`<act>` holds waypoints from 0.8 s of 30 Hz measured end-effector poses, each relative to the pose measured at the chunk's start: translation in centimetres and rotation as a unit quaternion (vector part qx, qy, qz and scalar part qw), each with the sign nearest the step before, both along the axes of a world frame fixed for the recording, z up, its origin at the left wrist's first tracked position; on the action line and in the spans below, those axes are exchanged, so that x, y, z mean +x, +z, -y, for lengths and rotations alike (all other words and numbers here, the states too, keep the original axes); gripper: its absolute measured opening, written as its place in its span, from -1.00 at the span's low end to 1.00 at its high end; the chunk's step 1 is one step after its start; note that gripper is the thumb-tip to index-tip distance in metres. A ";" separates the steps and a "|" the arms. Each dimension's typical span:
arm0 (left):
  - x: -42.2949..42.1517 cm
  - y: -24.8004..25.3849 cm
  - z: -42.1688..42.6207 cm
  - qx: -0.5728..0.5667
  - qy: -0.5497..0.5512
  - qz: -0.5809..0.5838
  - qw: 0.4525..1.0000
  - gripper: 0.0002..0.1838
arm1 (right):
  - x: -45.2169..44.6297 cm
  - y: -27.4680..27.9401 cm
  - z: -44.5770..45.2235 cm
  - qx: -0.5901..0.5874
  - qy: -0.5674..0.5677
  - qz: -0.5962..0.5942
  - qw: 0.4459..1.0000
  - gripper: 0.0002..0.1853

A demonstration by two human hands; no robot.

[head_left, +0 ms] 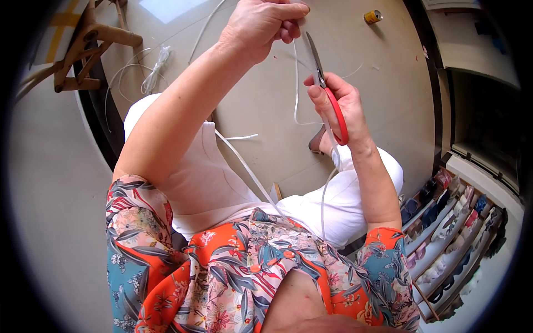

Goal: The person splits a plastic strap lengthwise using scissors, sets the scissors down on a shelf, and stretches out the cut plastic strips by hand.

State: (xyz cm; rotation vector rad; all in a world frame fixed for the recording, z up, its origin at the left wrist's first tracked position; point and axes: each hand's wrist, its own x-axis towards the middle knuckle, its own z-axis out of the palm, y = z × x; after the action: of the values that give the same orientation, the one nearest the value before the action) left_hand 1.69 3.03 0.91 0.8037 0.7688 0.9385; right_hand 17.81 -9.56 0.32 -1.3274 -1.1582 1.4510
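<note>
My left hand (265,26) is raised at the top of the view, its fingers pinched on a thin white plastic cord (295,83); the held end is partly hidden by the fingers. Lower and to the right, my right hand (345,105) grips a pair of scissors (336,111) with a red handle. The blades point up toward the left hand and look nearly closed. A pale strip (329,133) runs down from the right palm toward my knee, and whether it is the same cord I cannot tell. Another white cord (244,164) crosses my lap.
A bundle of clear cord (154,72) lies on the tiled floor beside a bamboo stool (91,41). A yellow can (373,16) is at the upper right. A rack of shoes (452,238) stands on the right, below a dark open cabinet (488,122).
</note>
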 end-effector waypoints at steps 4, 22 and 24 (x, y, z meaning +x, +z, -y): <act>0.0 0.1 0.0 -0.002 -0.003 0.009 1.000 -0.88 | 0.6 -0.2 0.1 -0.010 0.009 0.039 0.999 -0.66; -0.4 0.3 -0.7 0.015 0.027 0.012 0.999 -0.90 | 0.4 -0.4 0.3 -0.025 0.012 0.035 0.999 -0.62; -0.2 0.0 -0.8 0.010 0.027 0.014 0.999 -0.90 | 0.4 -0.3 0.3 -0.014 0.006 0.039 0.999 -0.62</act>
State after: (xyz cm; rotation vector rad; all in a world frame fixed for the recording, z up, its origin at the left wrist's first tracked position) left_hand 1.45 3.86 0.95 0.7888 0.7620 1.0055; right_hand 18.22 -9.83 0.02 -1.4087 -1.2026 1.4397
